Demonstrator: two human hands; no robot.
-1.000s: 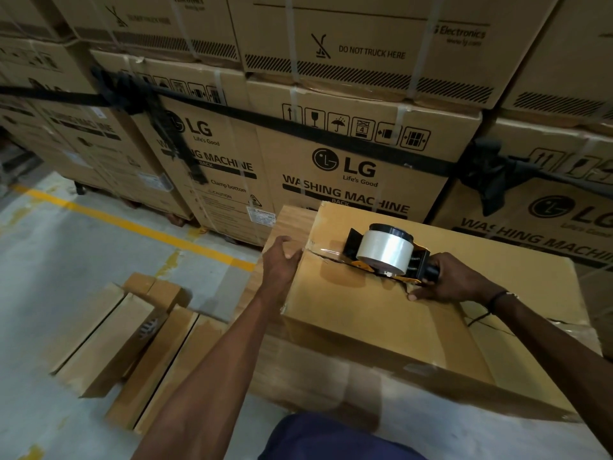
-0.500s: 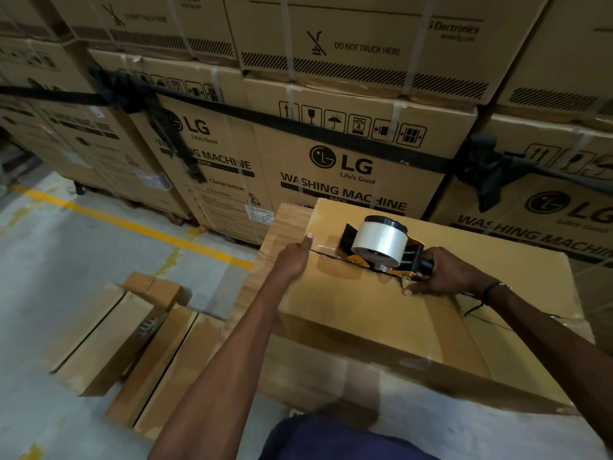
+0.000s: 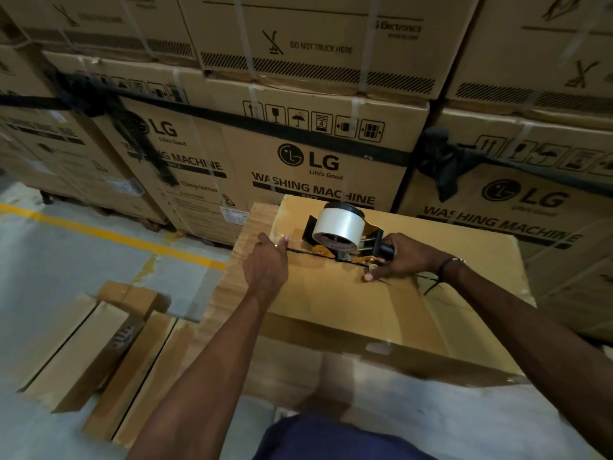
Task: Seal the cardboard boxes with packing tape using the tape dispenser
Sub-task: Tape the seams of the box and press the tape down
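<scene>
While stacked washing machine cartons (image 3: pixel 318 167) fill the upper frame, the cardboard box (image 3: pixel 358 303) sits centre frame, its top seam running left to right. On that seam rests the tape dispenser (image 3: pixel 341 239), clear roll upright, just above centre. Right hand (image 3: pixel 403 258) grips the dispenser's black handle, fingers wrapped round it. Left hand (image 3: pixel 267 265) is at the box's left end, fingers curled onto the seam; whether they pinch the tape end, I cannot tell. Flat cartons (image 3: pixel 93 353) lie on the floor, lower left.

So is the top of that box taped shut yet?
Not fully. The box flaps' seam still shows a dark open gap beside the tape dispenser, which the right hand grips.
</scene>
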